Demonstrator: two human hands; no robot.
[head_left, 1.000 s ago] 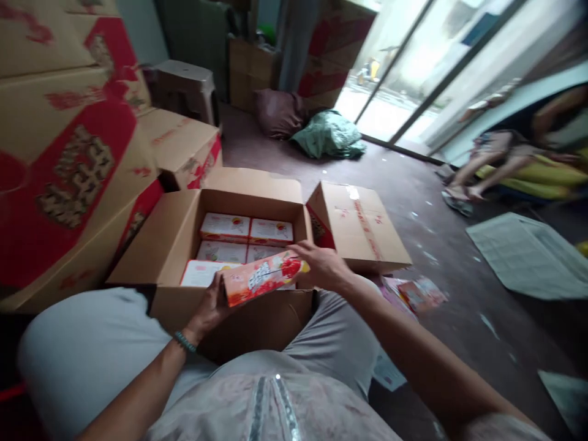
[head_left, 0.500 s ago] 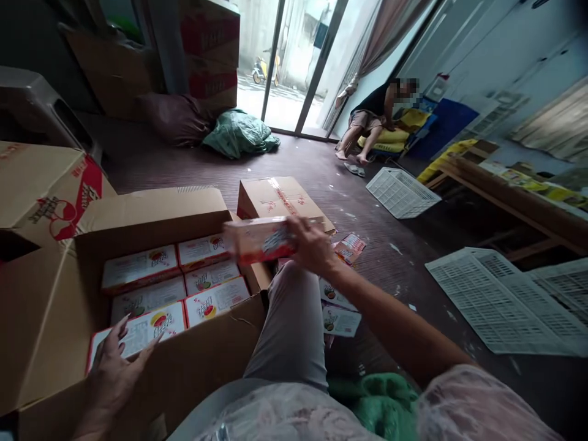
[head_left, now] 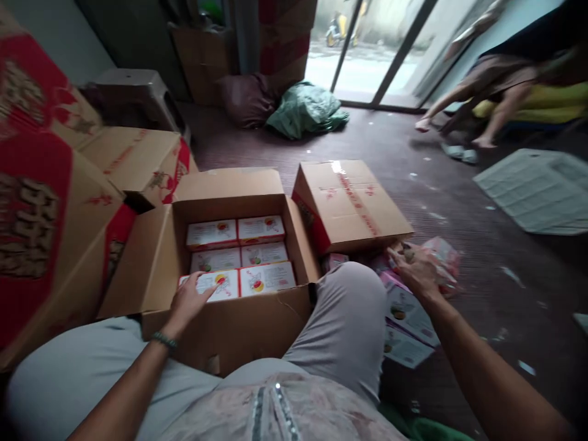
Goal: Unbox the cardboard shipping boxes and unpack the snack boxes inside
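An open cardboard carton [head_left: 257, 334] stands between my knees, with several small white boxes [head_left: 267, 278] with red edges and fruit pictures packed in rows inside. My left hand [head_left: 190, 300] rests with fingers apart on the near-left white box. On the other side of my knee, my right hand [head_left: 417, 268] is low by the near corner of a taped carton [head_left: 353, 202], above pink-and-white packs [head_left: 411, 309] on the floor. Blur hides its fingertips and whether they grip anything. A plastic-wrapped pack [head_left: 444, 260] lies just beyond that hand.
Red-printed cartons [head_left: 34, 202] stand at my left near a plastic stool [head_left: 133, 86]. A green sack [head_left: 307, 110] and a dark sack [head_left: 248, 101] lie near the glass door. A seated person [head_left: 505, 79] and a white crate [head_left: 537, 190] are at the right.
The view has turned right to left across the room, bringing the cartons more central. My right hand has moved right and down; the orange-and-white box it held no longer shows in it.
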